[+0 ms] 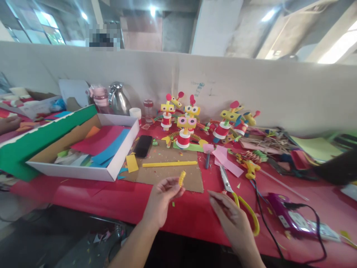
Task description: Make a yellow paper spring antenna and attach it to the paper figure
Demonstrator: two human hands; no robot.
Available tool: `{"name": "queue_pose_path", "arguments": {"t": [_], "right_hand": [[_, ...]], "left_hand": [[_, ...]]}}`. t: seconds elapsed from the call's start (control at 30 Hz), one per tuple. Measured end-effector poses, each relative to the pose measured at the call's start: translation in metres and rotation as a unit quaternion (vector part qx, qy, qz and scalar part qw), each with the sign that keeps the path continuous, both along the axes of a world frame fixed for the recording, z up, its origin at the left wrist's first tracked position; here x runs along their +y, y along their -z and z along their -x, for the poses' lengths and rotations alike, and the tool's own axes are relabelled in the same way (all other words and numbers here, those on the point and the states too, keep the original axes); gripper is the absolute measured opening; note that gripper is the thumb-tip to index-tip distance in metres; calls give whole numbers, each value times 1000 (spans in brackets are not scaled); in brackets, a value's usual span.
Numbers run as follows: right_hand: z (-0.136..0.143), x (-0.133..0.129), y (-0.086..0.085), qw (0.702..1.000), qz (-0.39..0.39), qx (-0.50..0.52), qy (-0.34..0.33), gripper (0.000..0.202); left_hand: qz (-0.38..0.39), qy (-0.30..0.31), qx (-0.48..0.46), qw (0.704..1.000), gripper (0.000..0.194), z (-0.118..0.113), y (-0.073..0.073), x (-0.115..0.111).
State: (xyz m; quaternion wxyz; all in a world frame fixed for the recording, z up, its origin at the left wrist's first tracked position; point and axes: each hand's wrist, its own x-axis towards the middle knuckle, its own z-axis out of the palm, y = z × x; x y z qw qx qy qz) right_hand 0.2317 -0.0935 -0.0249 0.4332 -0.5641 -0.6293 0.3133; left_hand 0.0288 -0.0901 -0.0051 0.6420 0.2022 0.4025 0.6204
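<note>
My left hand [164, 197] pinches a small yellow folded-paper spring [182, 179] upright between thumb and fingers, above the front edge of a brown cardboard sheet [167, 176]. To the right, my right hand [230, 216] hovers over the red tabletop with its fingers loosely stretched out, and nothing shows in it. Just beyond it lie scissors [242, 208] with yellow handles, partly behind the hand. A long yellow paper strip [169, 163] rests across the cardboard. Beside its left end is a yellow paper piece [132, 163].
Several paper-cup robot figures [184, 139] stand at the back. A white box [72, 171] of coloured paper is at left, near a black phone [143, 146]. On the right are a yellow glue gun [251, 169], its cable, a purple power strip [292, 217] and pink paper [227, 160].
</note>
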Motion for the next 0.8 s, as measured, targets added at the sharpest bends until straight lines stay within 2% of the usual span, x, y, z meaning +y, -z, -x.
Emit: {"name": "queue_pose_path", "arguments": {"t": [0.1,0.17,0.3,0.37,0.47,0.67,0.8], "right_hand": [[29,-3,-10,992,41,94,-70,30],[44,-3,-13,981,53,151,-110,28],[56,0,-13,965,78,220,-119,20],[56,2,-12,961,92,235,-112,20],[54,4,-10,961,96,233,-114,21],[52,4,-8,969,68,193,-141,23],[45,5,-11,981,38,134,-133,27]], "left_hand": [[-14,40,78,996,30,-7,0,-7],[-30,63,97,993,29,-9,-1,-10],[-55,84,115,988,22,-9,-2,-15],[-61,87,129,986,25,-7,-1,-15],[-66,94,160,980,30,-6,2,-14],[-70,115,217,967,24,-9,4,-9],[-54,128,230,963,32,-7,4,-5]]}}
